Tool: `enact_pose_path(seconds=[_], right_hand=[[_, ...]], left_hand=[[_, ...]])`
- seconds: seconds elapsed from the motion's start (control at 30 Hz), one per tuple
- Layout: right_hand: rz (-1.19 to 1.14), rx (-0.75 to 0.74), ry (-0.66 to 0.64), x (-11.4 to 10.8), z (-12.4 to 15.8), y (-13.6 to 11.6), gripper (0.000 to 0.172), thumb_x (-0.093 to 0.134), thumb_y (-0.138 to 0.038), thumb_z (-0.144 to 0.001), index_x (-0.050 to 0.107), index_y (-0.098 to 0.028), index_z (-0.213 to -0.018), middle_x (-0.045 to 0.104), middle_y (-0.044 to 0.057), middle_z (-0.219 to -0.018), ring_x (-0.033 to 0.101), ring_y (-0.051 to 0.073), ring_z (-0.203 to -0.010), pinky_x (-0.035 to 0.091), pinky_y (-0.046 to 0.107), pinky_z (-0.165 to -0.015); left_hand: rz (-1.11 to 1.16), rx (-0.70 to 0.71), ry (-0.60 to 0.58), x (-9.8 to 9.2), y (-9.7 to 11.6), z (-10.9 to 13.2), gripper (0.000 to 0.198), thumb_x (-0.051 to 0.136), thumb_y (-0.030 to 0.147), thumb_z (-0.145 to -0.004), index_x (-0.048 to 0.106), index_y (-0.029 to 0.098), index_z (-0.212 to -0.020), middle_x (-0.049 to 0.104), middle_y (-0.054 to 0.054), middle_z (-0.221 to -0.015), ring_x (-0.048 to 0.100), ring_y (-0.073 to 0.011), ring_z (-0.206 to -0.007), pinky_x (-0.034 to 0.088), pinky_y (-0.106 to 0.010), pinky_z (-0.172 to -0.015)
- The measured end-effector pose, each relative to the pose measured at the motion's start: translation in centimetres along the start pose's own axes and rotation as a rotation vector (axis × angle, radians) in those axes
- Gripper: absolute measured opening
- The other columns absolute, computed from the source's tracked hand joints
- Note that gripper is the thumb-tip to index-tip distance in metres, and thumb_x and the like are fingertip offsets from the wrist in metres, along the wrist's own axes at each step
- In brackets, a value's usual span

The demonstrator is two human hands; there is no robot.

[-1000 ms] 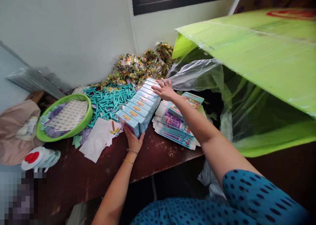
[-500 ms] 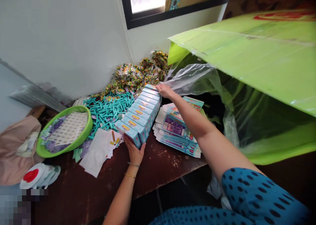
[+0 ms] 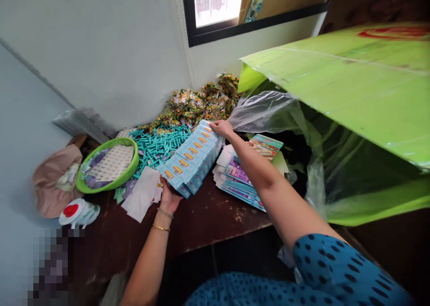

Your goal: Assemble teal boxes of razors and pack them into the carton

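A row of several small teal boxes [image 3: 193, 156] lies packed side by side on the dark wooden table [image 3: 208, 216]. My left hand [image 3: 169, 197] presses against the near end of the row, palm on the first box. My right hand [image 3: 221, 127] curls over the far end box, fingers bent down onto it. The row is squeezed between both hands.
A stack of flat printed box blanks [image 3: 240, 180] lies right of the row. Teal sticks [image 3: 157, 144] and a heap of small wrapped packets [image 3: 198, 102] fill the corner. A green bowl [image 3: 109, 165] sits left; a large green carton with clear plastic liner [image 3: 336, 118] stands right.
My right hand went from spread open above the far boxes to curled down on the end box. The row has shifted slightly; the view moved right and up.
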State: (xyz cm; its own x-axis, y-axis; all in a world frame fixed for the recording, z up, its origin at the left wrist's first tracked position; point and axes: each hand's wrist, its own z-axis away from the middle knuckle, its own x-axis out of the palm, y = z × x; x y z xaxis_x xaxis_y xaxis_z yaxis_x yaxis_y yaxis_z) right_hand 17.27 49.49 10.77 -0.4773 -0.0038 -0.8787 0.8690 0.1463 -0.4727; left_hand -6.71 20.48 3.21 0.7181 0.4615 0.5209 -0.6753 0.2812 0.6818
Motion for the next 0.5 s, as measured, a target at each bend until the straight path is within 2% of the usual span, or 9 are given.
enact_pose_path(seconds=[0.07, 0.13, 0.23, 0.3, 0.4, 0.5], right_hand=[[-0.037, -0.023, 0.063, -0.9, 2.9, -1.4, 0.049, 0.039, -0.052, -0.106, 0.077, -0.024, -0.118, 0.077, 0.008, -0.115, 0.068, 0.024, -0.102, 0.044, 0.027, -0.077], [-0.108, -0.075, 0.167, -2.4, 6.3, -2.6, 0.051, 0.038, -0.054, -0.105, 0.078, -0.023, -0.116, 0.077, 0.007, -0.109, 0.068, 0.024, -0.097, 0.043, 0.029, -0.076], [-0.232, -0.193, 0.322, -4.5, 12.9, -4.0, 0.053, 0.041, -0.059, -0.103, 0.077, -0.020, -0.107, 0.075, 0.006, -0.091, 0.065, 0.023, -0.085, 0.042, 0.030, -0.075], [-0.291, -0.259, 0.352, -4.6, 18.3, -4.3, 0.054, 0.040, -0.061, -0.103, 0.073, -0.019, -0.110, 0.072, 0.006, -0.088, 0.064, 0.022, -0.081, 0.042, 0.030, -0.075], [-0.328, -0.258, 0.270, -1.7, 27.0, -3.9, 0.057, 0.043, -0.065, -0.100, 0.063, -0.018, -0.122, 0.070, 0.008, -0.091, 0.063, 0.023, -0.079, 0.044, 0.032, -0.073], [-0.290, -0.175, 0.113, 2.6, 34.0, -2.4, 0.068, 0.045, -0.073, -0.094, 0.055, -0.015, -0.127, 0.068, 0.013, -0.098, 0.063, 0.028, -0.079, 0.046, 0.037, -0.071]], left_hand=[[0.023, 0.093, -0.012, -0.5, 0.6, 2.0, 0.076, 0.035, 0.081, -0.094, 0.061, 0.028, -0.141, 0.056, -0.011, -0.155, 0.043, -0.0366, -0.150, 0.042, -0.060, -0.117], [0.046, 0.234, -0.038, -1.9, 1.0, 5.1, 0.070, 0.044, 0.077, -0.094, 0.062, 0.028, -0.141, 0.057, -0.008, -0.154, 0.047, -0.0332, -0.148, 0.044, -0.053, -0.118], [0.039, 0.372, 0.011, -5.5, 1.9, 10.9, 0.062, 0.054, 0.070, -0.094, 0.061, 0.032, -0.143, 0.061, -0.004, -0.151, 0.049, -0.0305, -0.147, 0.045, -0.050, -0.120], [0.016, 0.403, 0.105, -8.8, 2.3, 14.7, 0.060, 0.058, 0.067, -0.094, 0.062, 0.032, -0.141, 0.065, -0.004, -0.146, 0.049, -0.0309, -0.147, 0.046, -0.051, -0.119], [-0.038, 0.403, 0.257, -14.4, 1.5, 18.6, 0.055, 0.067, 0.059, -0.091, 0.065, 0.029, -0.137, 0.071, -0.004, -0.137, 0.051, -0.0312, -0.146, 0.049, -0.050, -0.117], [-0.045, 0.302, 0.269, -19.4, -0.7, 20.2, 0.047, 0.075, 0.050, -0.087, 0.070, 0.027, -0.127, 0.076, -0.004, -0.128, 0.055, -0.0299, -0.142, 0.050, -0.048, -0.116]])
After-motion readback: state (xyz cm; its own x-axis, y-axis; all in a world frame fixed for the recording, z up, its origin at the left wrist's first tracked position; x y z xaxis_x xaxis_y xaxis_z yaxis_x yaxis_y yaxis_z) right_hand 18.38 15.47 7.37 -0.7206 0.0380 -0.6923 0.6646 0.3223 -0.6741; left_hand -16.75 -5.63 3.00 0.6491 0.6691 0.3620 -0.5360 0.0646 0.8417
